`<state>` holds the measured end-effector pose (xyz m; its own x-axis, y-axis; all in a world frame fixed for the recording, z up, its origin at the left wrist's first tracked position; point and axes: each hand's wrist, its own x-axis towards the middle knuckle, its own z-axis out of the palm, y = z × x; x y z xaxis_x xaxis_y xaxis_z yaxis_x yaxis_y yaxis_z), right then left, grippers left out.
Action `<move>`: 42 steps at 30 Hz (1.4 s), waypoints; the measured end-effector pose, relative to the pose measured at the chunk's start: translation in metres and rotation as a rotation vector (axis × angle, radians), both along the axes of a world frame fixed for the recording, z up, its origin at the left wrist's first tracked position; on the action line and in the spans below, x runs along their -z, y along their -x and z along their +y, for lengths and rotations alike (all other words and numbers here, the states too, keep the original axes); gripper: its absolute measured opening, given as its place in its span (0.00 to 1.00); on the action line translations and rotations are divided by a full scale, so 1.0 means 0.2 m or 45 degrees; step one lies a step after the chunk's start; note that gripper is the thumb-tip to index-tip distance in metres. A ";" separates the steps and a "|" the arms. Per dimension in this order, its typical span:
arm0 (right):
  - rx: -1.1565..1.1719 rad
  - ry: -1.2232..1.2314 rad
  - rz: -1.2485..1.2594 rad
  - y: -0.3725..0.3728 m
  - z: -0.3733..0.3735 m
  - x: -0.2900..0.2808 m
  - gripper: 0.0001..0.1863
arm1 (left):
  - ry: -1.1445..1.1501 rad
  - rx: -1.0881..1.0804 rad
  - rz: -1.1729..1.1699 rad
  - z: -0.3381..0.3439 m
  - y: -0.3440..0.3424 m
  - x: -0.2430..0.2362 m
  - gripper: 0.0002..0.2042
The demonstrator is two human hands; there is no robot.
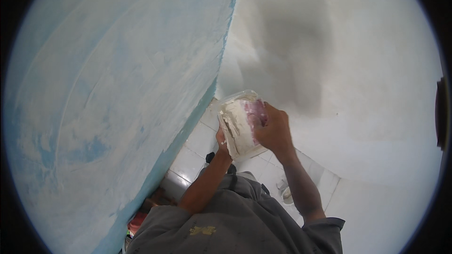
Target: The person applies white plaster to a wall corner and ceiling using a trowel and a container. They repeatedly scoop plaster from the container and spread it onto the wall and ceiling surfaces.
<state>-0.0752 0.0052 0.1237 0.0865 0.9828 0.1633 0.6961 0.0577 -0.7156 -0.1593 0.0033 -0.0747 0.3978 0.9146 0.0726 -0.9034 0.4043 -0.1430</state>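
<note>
We hold a small clear plastic tub heaped with off-white wall putty (pixel 238 122) up at chest height, in the corner where two walls meet. Our left hand (pixel 222 145) cups the tub from below, fingers closed under its base. Our right hand (pixel 273 129) is closed at the tub's open side, over a pinkish, putty-smeared thing (pixel 256 112) that we cannot make out; it may be a blade or a scraper handle.

Risks, as we judge them:
- The tub is tilted and heaped above the rim. More tilt, or a hard dig, could drop a lump of putty onto the white tiled floor (pixel 195 153) or our grey shirt (pixel 235 216).
- The left hand's hold is narrow, from beneath only. A push from the right hand could twist the tub out of it.
- The tub wall is smeared, so a slip looks possible.

Surface and room:
- The left wall (pixel 108 94) is pale blue with broad off-white putty patches, streaky and uneven; bare blue shows along its corner edge and low down.
- The right wall (pixel 358 66) is plain white-grey with a soft shadow across it.
- A red object (pixel 136 221) lies on the floor near the blue wall's foot, too blurred to name.
- A pale sandal-like shape (pixel 286 193) shows by our right forearm.
</note>
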 end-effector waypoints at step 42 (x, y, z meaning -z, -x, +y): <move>-0.103 -0.039 0.001 -0.16 -0.06 0.06 0.11 | -0.184 -0.181 0.126 -0.13 -0.05 0.01 0.33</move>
